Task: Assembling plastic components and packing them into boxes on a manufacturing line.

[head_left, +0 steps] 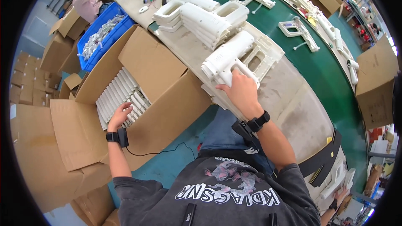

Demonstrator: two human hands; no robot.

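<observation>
My right hand [242, 94] grips the handle of a white plastic gun-shaped shell [228, 56] at the near edge of the workbench, its thumb stretched out to the left. Part of another shell [268, 56] shows its ribbed inside just to the right. My left hand [120, 116] is at the opening of a large cardboard box [167, 100], fingers bent and apart, over rows of white plastic shells [119, 90] packed on edge. Nothing shows in that hand, though whether its fingertips touch the shells is unclear.
Beyond my right hand stand stacked white shells [205, 21]. A green conveyor belt [310, 67] carries several opened shells with parts inside. On the left a blue bin [100, 35] holds small white parts, near a co-worker [88, 2]. Another person's hand [342, 196] shows at lower right.
</observation>
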